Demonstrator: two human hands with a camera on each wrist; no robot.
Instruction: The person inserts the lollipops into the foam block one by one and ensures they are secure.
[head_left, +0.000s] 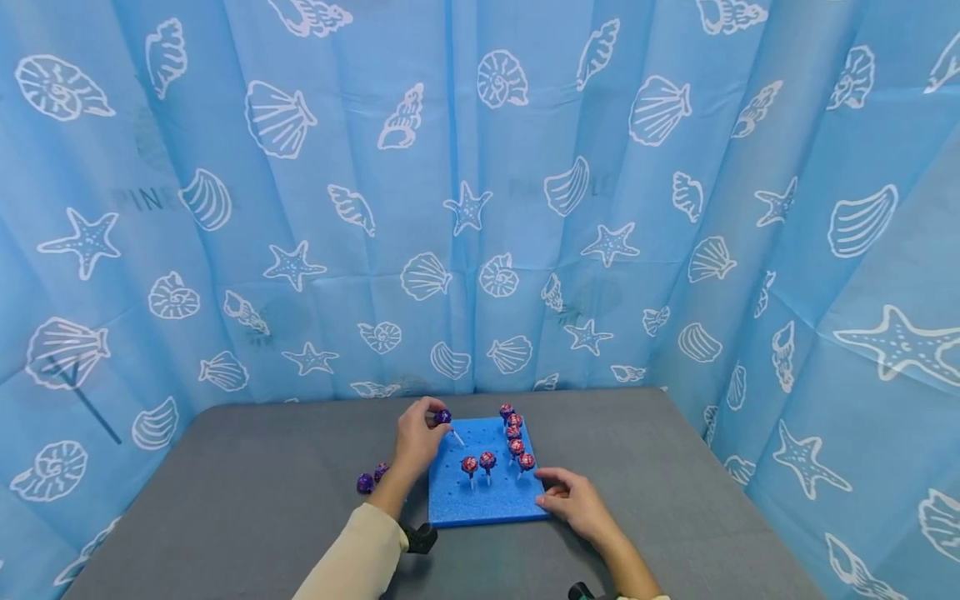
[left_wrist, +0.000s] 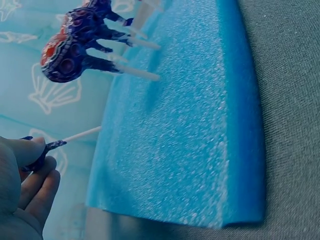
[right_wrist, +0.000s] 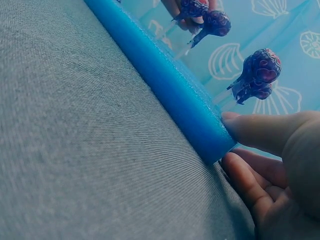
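In the head view my left hand pinches a purple-wrapped lollipop above the far left part of a blue foam board. Its white stick points toward the board; whether the tip touches the foam I cannot tell. My right hand grips the board's near right edge, thumb on top and fingers lower down. Several red-and-purple lollipops stand upright in a row along the board's right side. Two more lollipops stand near its middle.
Purple lollipops lie on the grey table left of the board, partly behind my left forearm. Small holes dot the foam's surface. A blue curtain with white shells hangs behind the table and along its right.
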